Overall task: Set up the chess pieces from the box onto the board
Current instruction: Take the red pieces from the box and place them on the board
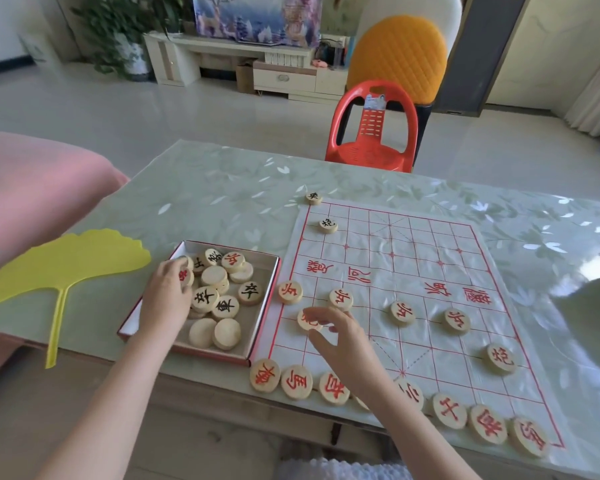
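A white cloth board (409, 278) with red lines lies on the table. Several red-lettered wooden discs stand along its near edge and on the near half; a red cannon disc (308, 320) sits just under my right hand (343, 337), whose fingers are spread above it. Two black-lettered discs (328, 225) stand at the far left corner. The shallow red-edged box (257, 327) to the left of the board holds several loose discs. My left hand (167, 296) reaches into the box with fingers curled over a red-lettered disc (186, 277) at its left side.
A yellow leaf-shaped fan (63, 265) lies left of the box. A red plastic chair (373, 129) stands beyond the table's far edge. The green table cover (222, 192) stretches out behind the box. A pink cushion (32, 188) is at the far left.
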